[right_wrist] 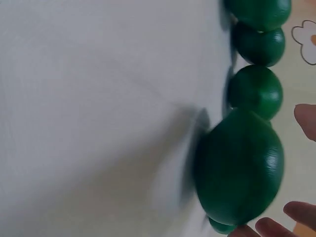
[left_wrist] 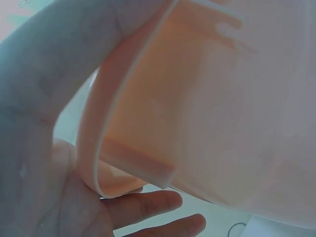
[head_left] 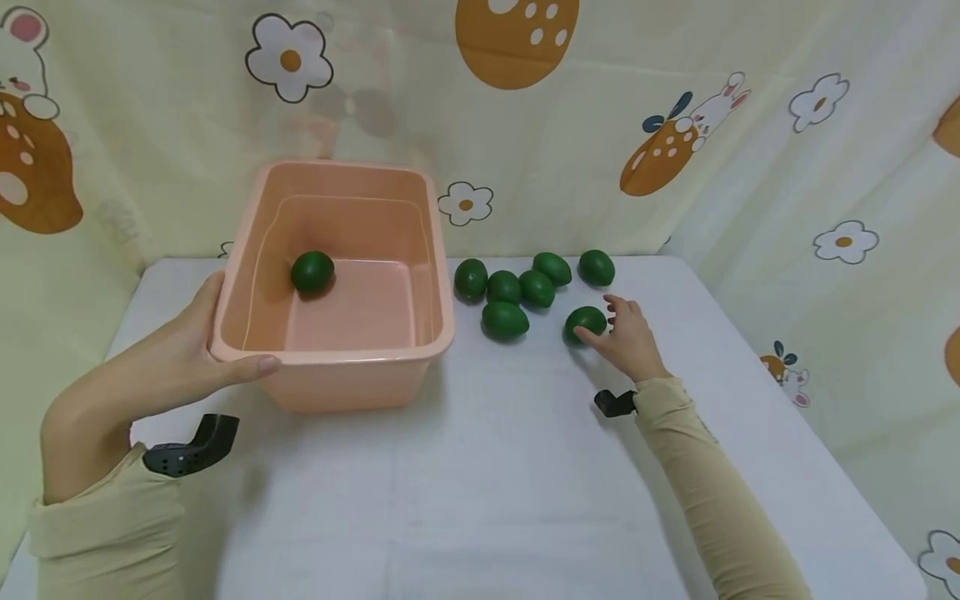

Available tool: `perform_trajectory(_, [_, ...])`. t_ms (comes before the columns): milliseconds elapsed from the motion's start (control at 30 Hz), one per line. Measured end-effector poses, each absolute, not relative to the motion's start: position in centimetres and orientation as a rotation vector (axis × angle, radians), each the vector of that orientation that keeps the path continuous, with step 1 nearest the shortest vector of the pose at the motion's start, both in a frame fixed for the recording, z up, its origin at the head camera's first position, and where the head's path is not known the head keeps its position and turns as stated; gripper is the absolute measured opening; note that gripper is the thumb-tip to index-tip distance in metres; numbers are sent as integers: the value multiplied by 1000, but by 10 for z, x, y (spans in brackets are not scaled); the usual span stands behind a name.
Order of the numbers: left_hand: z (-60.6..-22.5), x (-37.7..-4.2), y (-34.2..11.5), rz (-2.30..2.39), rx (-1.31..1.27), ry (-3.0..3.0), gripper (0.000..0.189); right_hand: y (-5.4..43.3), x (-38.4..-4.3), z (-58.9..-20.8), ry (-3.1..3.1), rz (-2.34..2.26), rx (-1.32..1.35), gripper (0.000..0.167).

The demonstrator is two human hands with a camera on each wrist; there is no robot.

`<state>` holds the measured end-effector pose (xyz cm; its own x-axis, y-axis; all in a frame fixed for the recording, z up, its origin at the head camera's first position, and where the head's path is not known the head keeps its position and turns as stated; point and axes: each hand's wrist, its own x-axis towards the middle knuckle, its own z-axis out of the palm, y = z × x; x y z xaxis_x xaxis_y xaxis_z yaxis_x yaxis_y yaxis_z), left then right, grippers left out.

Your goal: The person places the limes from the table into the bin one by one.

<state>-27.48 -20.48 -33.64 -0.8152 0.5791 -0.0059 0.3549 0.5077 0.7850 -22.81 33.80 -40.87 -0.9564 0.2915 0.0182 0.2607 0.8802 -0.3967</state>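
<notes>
Facing printed curtain (head_left: pixel 540 167) behind white table (head_left: pixel 480 467), left grip (head_left: pixel 191 350) pinches tub (head_left: pixel 345 386), right grip (head_left: pixel 632 340) spread.

1. White table (head_left: pixel 487 475) lies open in front, a broad stretch between the pink basin (head_left: pixel 352 385) and the right sleeve (head_left: pixel 712 479)
2. Five green fruits (head_left: pixel 506 290) crowd the surface just right of the basin, blocking a low pass there
3. A narrow strip of cloth separates them from the near fruit (head_left: pixel 585 326), which sits between the right hand's (head_left: pixel 628 340) thumb and fingers
4. Behind it, the back fruit (head_left: pixel 597 267) stands near the curtain (head_left: pixel 540 167), which walls off the rear
5. The basin opens upward, its right side free; an inside fruit (head_left: pixel 312 272) and the left hand (head_left: pixel 191 354) obstruct its left
</notes>
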Motion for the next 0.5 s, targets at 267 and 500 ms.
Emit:
perform_trajectory(267, [-336,-273,-204,1219,787,2478,98,337,-234,-419,-3011,577,-461,93])
perform_trajectory(500, [-335,-272,-204,1233,787,2466,98,337,-238,-426,-3035,603,-511,96])
